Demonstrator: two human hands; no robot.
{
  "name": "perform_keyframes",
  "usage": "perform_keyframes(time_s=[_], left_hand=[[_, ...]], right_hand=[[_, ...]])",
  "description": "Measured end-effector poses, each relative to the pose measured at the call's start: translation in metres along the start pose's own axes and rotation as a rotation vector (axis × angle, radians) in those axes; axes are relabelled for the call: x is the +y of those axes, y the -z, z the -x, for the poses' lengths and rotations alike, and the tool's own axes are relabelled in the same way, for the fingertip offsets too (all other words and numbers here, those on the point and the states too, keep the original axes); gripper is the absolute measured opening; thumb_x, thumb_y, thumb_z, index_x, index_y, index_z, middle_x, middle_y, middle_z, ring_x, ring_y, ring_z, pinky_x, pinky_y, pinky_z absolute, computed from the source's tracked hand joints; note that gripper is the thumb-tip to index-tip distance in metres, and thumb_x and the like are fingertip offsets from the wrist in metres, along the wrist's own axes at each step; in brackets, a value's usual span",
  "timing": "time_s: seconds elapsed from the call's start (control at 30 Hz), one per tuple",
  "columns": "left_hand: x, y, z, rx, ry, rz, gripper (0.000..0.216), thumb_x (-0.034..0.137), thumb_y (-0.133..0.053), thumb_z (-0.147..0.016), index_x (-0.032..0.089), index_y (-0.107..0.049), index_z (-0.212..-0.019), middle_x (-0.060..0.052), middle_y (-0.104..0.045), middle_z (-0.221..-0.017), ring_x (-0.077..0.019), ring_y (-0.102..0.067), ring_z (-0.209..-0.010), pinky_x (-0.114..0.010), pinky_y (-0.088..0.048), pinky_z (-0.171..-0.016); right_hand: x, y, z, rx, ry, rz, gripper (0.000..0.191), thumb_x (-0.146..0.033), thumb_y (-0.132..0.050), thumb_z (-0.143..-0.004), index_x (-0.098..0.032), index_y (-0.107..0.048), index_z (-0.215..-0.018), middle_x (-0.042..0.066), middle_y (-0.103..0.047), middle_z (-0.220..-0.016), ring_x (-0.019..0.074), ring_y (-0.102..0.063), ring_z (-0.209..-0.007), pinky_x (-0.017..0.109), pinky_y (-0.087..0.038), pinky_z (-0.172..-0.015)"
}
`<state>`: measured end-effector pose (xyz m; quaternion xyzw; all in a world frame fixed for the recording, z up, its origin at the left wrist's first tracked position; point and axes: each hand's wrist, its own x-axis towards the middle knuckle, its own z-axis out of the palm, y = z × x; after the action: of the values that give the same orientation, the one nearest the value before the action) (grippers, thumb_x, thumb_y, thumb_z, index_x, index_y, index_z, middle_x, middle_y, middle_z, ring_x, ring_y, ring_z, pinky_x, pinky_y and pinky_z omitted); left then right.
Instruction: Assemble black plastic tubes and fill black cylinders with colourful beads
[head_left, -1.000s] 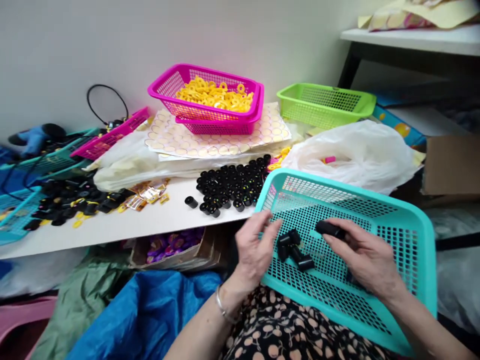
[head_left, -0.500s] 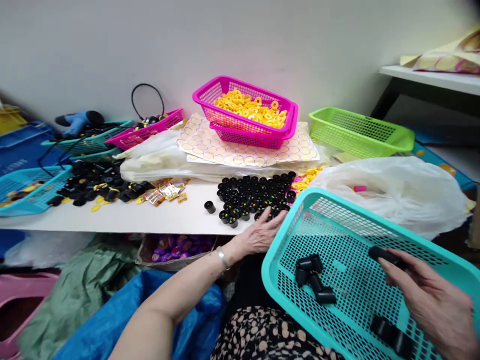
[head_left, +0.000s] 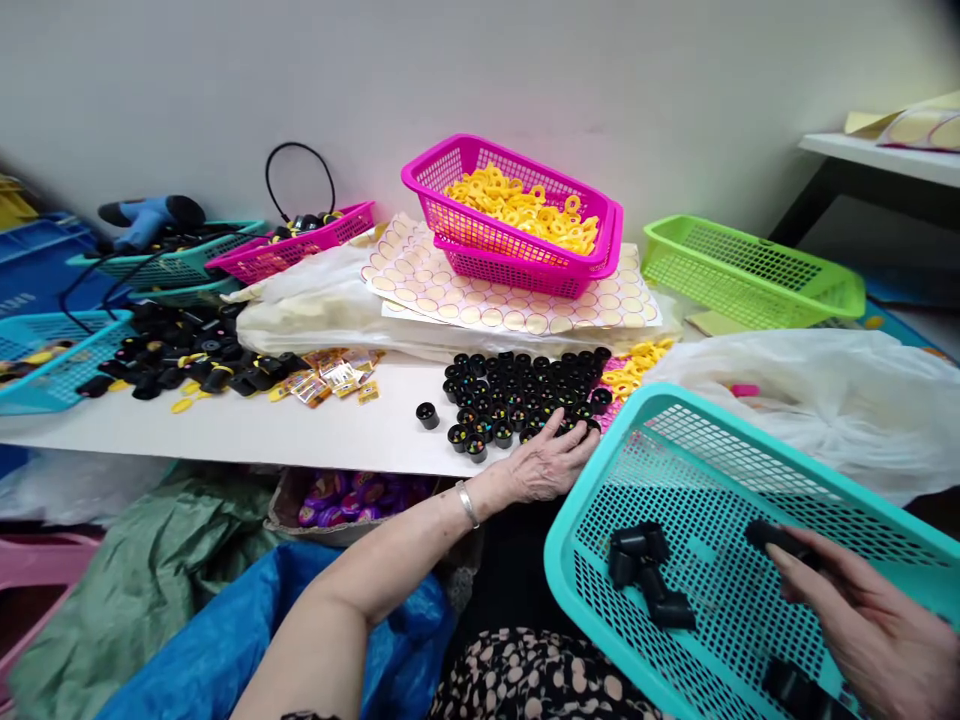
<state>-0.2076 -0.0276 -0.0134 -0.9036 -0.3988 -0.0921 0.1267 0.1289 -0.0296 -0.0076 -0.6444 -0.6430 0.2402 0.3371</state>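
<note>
My left hand, with a bracelet at the wrist, rests at the table's front edge. Its fingers are stretched out and touch the near right side of a group of small black plastic cups. Coloured bits show inside several of these cups, and one cup stands apart to the left. Over the turquoise basket, my right hand grips black cups between thumb and fingers; how many is hidden. Several more black cups lie on their sides in that basket.
Yellow rings fill a stacked pink basket at the back. A green basket and a white plastic bag are on the right. Small packets and black parts lie left. Purple items sit in a box below.
The whole view has shifted slightly, with things now mostly further right in the picture. Both hands keep nearly the same place and hold relative to the cups and the turquoise basket.
</note>
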Motion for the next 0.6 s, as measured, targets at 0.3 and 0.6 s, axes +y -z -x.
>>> perform_keyframes(time_s=[0.3,0.6], left_hand=[[-0.026,0.000,0.009,0.061,-0.049,-0.247,0.025,0.013,-0.044,-0.090,0.014,-0.063,-0.106,-0.015,-0.054,-0.130,-0.0283,-0.051,-0.118,-0.061,-0.039,-0.101],[-0.024,0.000,0.011,0.170,-0.090,-0.237,0.025,0.014,-0.047,-0.089,0.012,-0.061,-0.109,-0.017,-0.056,-0.129,-0.0268,-0.052,-0.119,-0.056,-0.042,-0.101]], right_hand=[[-0.009,-0.007,0.001,-0.056,-0.188,-0.183,0.058,-0.055,-0.069,-0.063,-0.017,-0.067,-0.107,0.000,-0.062,-0.061,0.0165,-0.058,-0.061,0.025,-0.047,-0.053],[-0.006,-0.009,0.006,-0.046,-0.188,-0.190,0.057,-0.054,-0.070,-0.064,-0.016,-0.067,-0.107,-0.001,-0.059,-0.060,0.0155,-0.054,-0.061,0.025,-0.044,-0.054]])
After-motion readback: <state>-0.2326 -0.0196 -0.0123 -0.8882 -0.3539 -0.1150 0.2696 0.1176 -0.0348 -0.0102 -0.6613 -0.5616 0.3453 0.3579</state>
